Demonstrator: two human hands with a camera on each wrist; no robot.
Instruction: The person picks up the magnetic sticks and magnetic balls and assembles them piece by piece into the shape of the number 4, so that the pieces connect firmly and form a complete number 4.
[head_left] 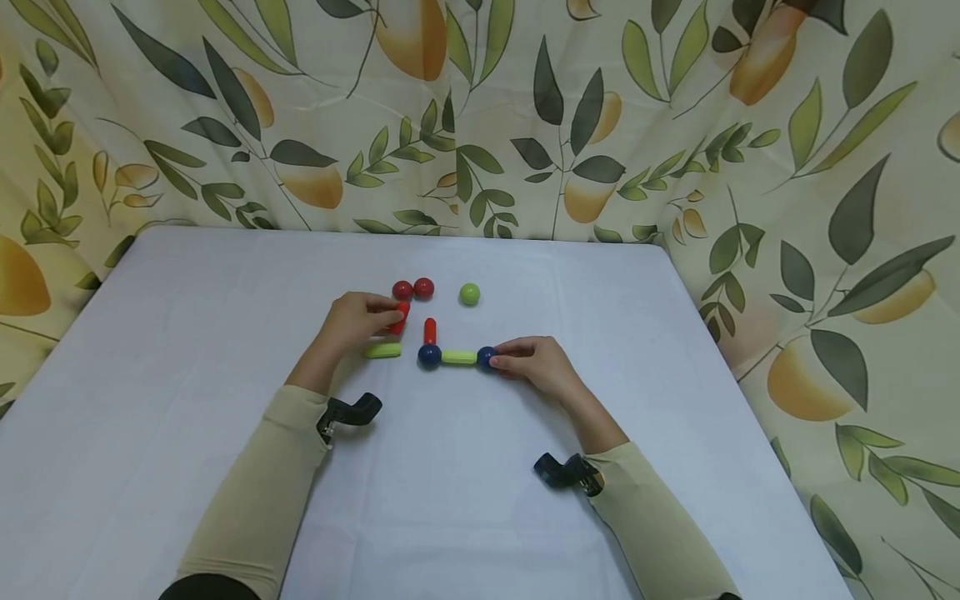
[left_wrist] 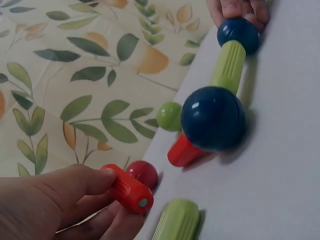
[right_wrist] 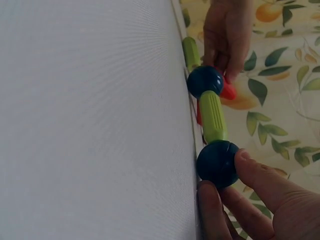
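Lower left, left wrist view: your left hand (left_wrist: 60, 200) pinches a red stick (left_wrist: 129, 190), pale dot (left_wrist: 143, 202) seen only here.
Lower right, right wrist view: right hand (right_wrist: 280, 200) pinches blue ball (right_wrist: 218, 164).

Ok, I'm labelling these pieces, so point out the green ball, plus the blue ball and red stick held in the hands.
Green ball (head_left: 469, 293): head view, its rounded middle.
Held blue ball (right_wrist: 217, 164): right wrist view, its visible middle.
Held red stick (left_wrist: 128, 190): left wrist view, its side, midway along.
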